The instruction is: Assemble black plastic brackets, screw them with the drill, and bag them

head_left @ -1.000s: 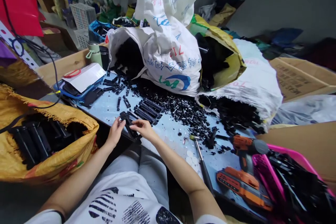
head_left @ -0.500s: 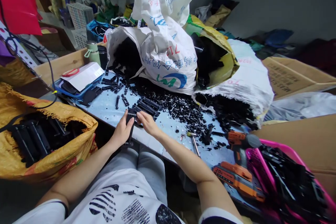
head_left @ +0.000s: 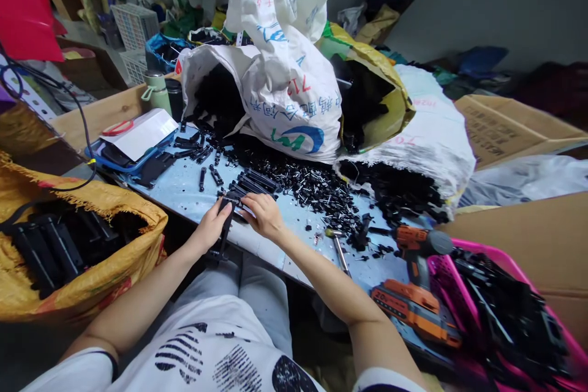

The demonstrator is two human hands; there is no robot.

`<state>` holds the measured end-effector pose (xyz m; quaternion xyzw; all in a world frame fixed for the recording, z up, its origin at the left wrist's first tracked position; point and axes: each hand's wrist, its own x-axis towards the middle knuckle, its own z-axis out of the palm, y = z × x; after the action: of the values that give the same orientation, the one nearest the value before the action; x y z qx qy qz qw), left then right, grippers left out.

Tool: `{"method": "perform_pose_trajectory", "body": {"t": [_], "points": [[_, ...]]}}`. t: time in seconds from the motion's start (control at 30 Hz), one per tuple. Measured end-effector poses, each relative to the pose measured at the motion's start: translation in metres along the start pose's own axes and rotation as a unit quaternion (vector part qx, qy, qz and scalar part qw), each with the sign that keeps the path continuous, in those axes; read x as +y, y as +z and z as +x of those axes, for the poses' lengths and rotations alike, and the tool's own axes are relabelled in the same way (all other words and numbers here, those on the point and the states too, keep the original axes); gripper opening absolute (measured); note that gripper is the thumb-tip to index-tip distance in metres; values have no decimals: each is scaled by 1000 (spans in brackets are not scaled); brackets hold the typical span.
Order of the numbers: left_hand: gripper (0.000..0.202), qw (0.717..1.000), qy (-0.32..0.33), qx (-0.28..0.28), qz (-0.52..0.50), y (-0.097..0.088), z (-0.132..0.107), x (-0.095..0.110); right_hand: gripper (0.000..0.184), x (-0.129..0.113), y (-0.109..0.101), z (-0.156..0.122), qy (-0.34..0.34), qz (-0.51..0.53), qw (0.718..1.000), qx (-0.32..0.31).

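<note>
My left hand (head_left: 210,228) is closed around a long black plastic part (head_left: 225,225) that stands upright against the near edge of the blue table (head_left: 188,187). My right hand (head_left: 261,213) grips the top end of the same part, fingers curled over it. Just beyond my hands lie several matching black parts (head_left: 252,184) side by side, and behind them a heap of small black pieces (head_left: 316,190).
White and yellow sacks (head_left: 285,86) of black parts fill the back of the table. A yellow sack (head_left: 78,239) of black parts sits at the left. A hammer (head_left: 337,248), an orange drill (head_left: 416,282) and a pink basket (head_left: 505,312) are at the right.
The black part, which lay flat on the table under my fingers, has been tipped upright at the table's edge. Both hands have closed on it. The camera has shifted slightly.
</note>
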<state>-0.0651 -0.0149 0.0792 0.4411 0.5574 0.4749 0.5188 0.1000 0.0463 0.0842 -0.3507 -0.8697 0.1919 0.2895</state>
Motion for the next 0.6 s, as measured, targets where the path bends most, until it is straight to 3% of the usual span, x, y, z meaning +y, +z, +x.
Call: {"method": "perform_pose_trajectory", "body": {"t": [0.2,0.37,0.6], "points": [[52,996,-62,-31,-63,0,0,6,58,12,-9,-9,-117,-154,981,7],[51,987,-108,-35,-114,2,1,6,63,17,-16,-13,-126,-221,967,1],[45,983,-132,-36,-119,3,2,5,49,19,-17,-17,-139,-242,960,-14]]}}
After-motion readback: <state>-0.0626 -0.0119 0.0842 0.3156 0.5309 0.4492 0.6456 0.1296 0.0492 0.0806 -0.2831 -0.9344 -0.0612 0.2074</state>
